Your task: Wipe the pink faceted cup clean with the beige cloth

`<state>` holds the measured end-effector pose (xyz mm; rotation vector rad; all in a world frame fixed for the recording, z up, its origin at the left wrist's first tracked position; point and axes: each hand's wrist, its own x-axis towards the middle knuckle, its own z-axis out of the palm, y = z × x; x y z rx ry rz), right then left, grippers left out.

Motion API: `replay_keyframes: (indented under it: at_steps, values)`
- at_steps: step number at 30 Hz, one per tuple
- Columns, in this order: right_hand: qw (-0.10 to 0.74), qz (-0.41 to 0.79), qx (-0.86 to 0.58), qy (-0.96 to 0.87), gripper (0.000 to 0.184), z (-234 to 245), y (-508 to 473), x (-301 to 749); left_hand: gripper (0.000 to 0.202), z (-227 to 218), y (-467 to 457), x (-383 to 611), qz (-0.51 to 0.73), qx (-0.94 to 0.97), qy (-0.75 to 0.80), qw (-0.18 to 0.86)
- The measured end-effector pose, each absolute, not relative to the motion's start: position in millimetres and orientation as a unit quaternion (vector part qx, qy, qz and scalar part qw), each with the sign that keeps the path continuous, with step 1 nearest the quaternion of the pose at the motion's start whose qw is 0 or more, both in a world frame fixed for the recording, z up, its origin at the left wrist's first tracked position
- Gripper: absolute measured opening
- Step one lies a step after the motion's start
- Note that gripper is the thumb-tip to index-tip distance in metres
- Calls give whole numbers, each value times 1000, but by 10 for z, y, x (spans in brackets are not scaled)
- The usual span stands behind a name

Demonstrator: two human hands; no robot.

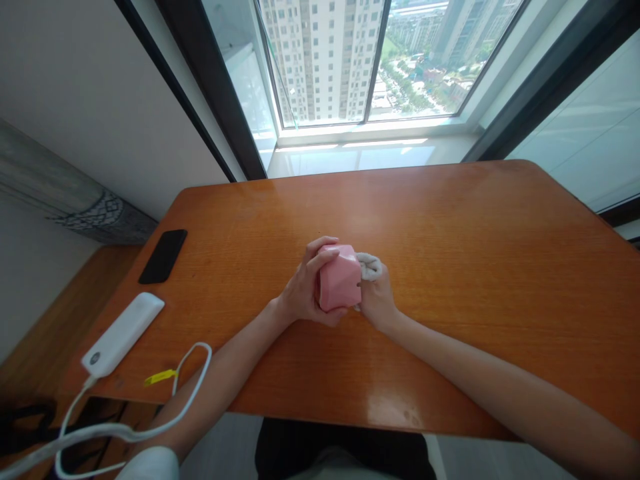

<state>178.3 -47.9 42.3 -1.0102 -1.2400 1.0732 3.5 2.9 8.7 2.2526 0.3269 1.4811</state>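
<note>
- Tabletop (475,287) of glossy orange-brown wood, rounded at its far corners, spreading under both forearms.
- Window (376,67) beyond the far edge, dark bars dividing it, with tall buildings and greenery outside.
- Curtain (95,200), grey with a patterned band, hanging at the far left.
- White cable (115,432), looping past the left forearm at the lower left.
- Left hand (310,283), clamped on the pink box, fingers spread over its top and left side and the thumb along the near side.
- Right hand (379,300), closed on the cloth just beside the box; its fingertips are hidden.
- White device (124,333), lying near the left edge, a lead plugged into its near end.
- Black phone (163,256), flat beyond the device.
- Pink box (340,279), faceted, between the two hands around mid-table; whether it touches the wood cannot be told.
- Grey-white cloth (371,267), bunched at the box's right side.
- Yellow tag (160,378), beside the cable.
</note>
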Motion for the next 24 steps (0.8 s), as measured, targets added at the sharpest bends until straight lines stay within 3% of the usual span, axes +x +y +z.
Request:
replay_keyframes:
  at_steps: [4,6,8,12,14,17,21,24]
  values:
    - [571,267,-400,-665,29,440,-530,1859,100,50,-54,57,499,745,120,426]
    - [562,232,-378,-699,30,452,-540,1871,97,31,-82,63,468,710,128,510]
    - [569,271,-396,-668,32,457,-531,1850,98,19,-76,59,477,716,145,488]
    - [565,444,-444,-536,35,419,-483,1776,107,27,6,36,538,784,138,278]
    - [568,462,-442,-518,34,386,-472,1769,108,42,29,27,529,805,133,233]
    - [592,364,-436,-572,28,355,-489,1814,104,55,-1,28,517,794,137,290]
    - [573,214,-375,-696,25,380,-516,1889,92,49,-104,42,458,695,131,539]
    - [566,246,-394,-681,26,422,-497,1874,89,29,-127,45,455,666,152,571]
